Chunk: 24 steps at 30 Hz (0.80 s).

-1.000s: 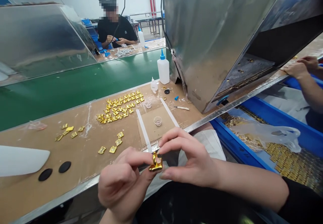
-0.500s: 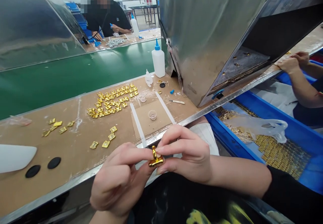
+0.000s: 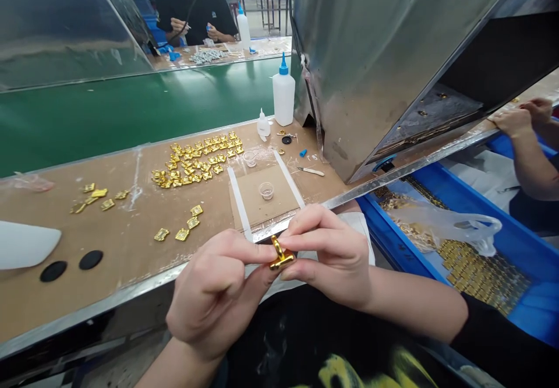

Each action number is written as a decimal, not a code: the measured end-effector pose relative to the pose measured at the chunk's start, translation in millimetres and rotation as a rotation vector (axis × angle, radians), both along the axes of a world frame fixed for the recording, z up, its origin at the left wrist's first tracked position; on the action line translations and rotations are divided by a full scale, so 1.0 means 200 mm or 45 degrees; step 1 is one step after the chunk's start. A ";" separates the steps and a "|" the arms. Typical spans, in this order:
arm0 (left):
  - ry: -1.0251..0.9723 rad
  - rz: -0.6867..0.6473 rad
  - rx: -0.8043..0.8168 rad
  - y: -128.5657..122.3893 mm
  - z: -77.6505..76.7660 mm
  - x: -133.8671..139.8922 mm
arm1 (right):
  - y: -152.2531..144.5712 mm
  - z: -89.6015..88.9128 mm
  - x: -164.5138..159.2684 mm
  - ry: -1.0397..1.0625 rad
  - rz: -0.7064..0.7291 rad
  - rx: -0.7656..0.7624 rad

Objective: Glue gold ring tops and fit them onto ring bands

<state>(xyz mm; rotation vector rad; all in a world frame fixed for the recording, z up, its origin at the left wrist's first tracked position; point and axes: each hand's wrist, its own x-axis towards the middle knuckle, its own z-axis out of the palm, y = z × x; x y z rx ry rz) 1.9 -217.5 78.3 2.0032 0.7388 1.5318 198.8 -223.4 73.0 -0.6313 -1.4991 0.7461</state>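
A shiny gold metal fitting (image 3: 282, 255), with a raised loop on a flat base, is pinched between both hands at the front edge of the bench. My left hand (image 3: 222, 283) grips it from the left between thumb and index finger. From the other side my right hand (image 3: 329, 254) has its thumb and fingertips closed on it. The fingertips cover part of the piece. Beyond the hands lies a cardboard pad (image 3: 257, 206) edged by white strips, with a small clear cup (image 3: 266, 190) on it. Several gold pieces (image 3: 192, 161) lie grouped on the bench, with a few loose ones (image 3: 182, 234) nearer.
A large white bottle (image 3: 283, 97) and a small dropper bottle (image 3: 263, 127) stand at the back. A knife (image 3: 311, 172) lies right of the pad. Blue bins (image 3: 471, 193) hold gold parts at right. A metal housing (image 3: 371, 56) rises beside the bench. Two co-workers are nearby.
Both hands still hold the gold fitting, which sits slightly higher and further right in view and looks a little tilted. The view has shifted. The co-worker opposite has raised a hand.
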 end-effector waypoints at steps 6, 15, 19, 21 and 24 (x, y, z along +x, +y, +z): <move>0.210 0.058 -0.010 0.00 0.09 0.00 | -0.01 -0.03 0.00 0.086 0.036 -0.070; 0.206 0.002 0.071 0.00 0.13 0.02 | -0.02 -0.03 -0.02 0.193 0.105 -0.120; 0.224 0.030 0.138 0.01 0.15 0.02 | -0.02 -0.03 -0.01 0.188 0.123 -0.138; 0.256 0.035 0.156 0.02 0.16 0.02 | -0.02 -0.03 -0.01 0.185 0.126 -0.145; 0.257 0.057 0.181 0.01 0.14 0.03 | -0.02 -0.05 -0.01 0.191 0.132 -0.143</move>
